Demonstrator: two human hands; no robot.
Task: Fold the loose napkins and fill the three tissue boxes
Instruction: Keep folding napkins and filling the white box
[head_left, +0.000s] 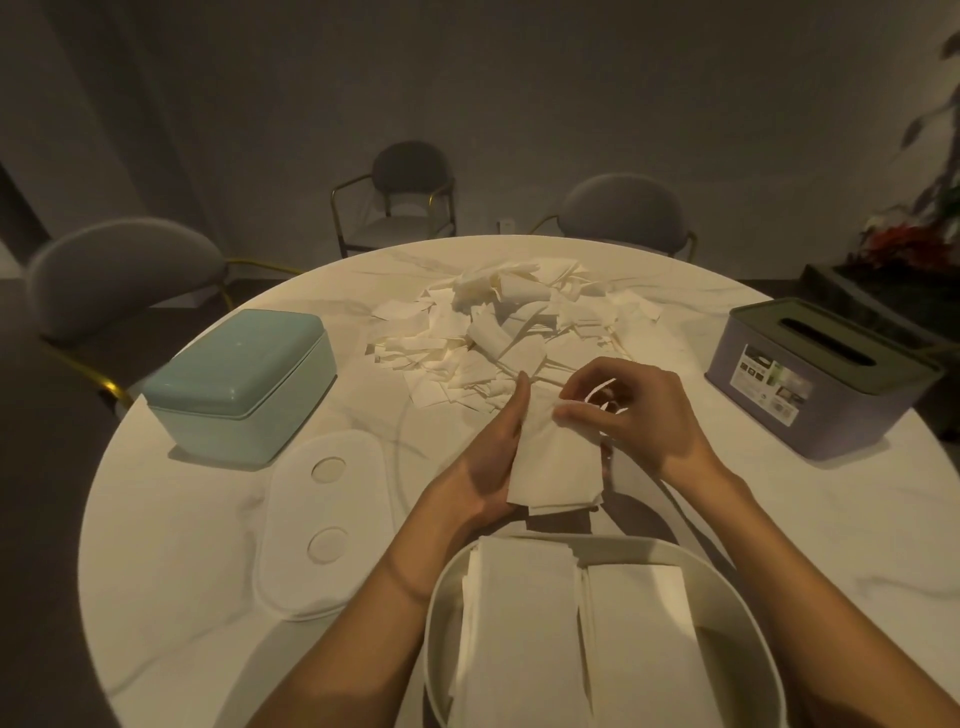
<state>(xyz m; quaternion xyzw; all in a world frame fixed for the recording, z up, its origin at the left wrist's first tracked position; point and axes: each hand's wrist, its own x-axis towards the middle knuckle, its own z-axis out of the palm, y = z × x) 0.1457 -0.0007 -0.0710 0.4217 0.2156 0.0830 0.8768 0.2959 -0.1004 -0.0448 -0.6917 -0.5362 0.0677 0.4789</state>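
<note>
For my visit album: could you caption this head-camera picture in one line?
Both hands, left hand and right hand, fold a napkin above an open white box holding folded stacks.

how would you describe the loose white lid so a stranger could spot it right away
On the round marble table, look just in front of the teal box, left of the hands. The lid lies flat there, white and rounded, the only piece with two round dimples.

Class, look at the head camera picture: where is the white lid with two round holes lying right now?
The white lid lies flat on the table left of centre, just in front of the teal box and left of the left hand.
</note>
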